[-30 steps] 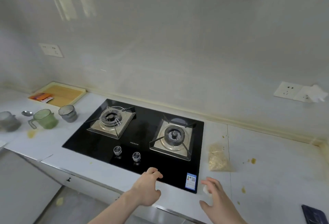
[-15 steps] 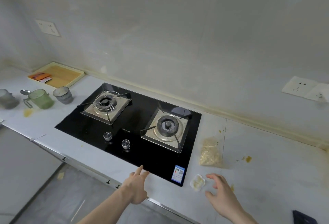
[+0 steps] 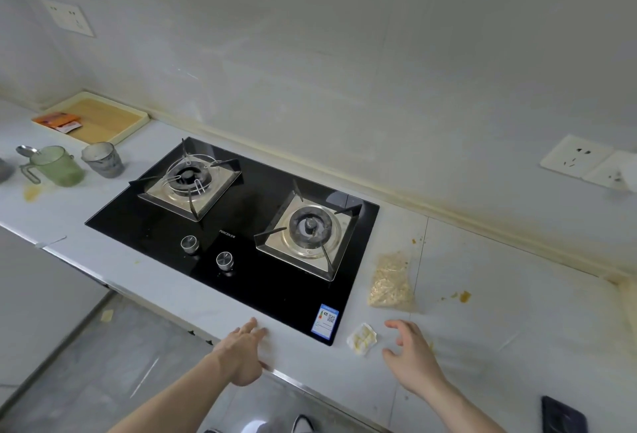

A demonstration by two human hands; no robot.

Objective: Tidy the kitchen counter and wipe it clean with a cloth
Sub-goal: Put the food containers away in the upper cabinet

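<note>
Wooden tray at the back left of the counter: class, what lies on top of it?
On the wooden tray lies an orange packet with a small red-and-white sachet; anything beneath them is hidden.

A home kitchen. A black glass two-burner gas hob with two knobs is set into a pale desk against a plain wall with sockets. A green mug, a grey cup, a wooden tray and food spills sit there.

Blk hob, grn cup, wht counter
</note>
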